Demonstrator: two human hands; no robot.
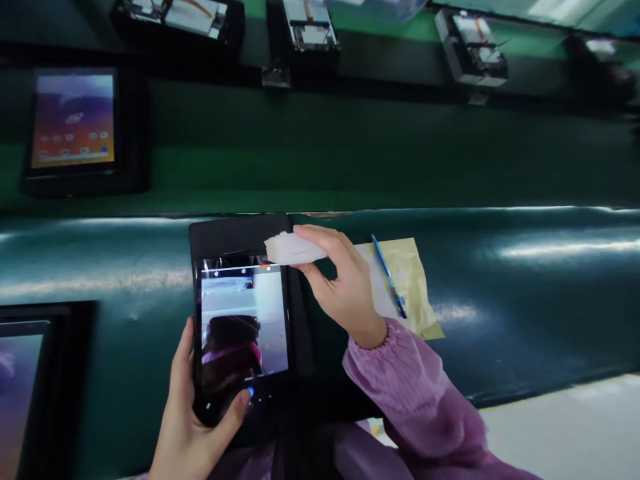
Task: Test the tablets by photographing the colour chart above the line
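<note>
A tablet (245, 313) shows a live camera picture on its screen, tilted toward me over a black pad (235, 237). Wrapped around its lower left edge, my left hand (200, 407) grips it, with the thumb over the bottom of the screen by a blue on-screen button. Between the thumb and fingers of my right hand (340, 273) is a white block (297, 249), perhaps an eraser or folded wipe. It sits at the tablet's upper right corner; whether it touches the glass I cannot tell.
A blue pen (389, 277) lies on yellow and white paper (417, 280) to the right. Another lit tablet (73, 123) rests on the green belt (350, 147) behind, and a third (20, 393) is at lower left. Opened devices (310, 30) line the far ledge.
</note>
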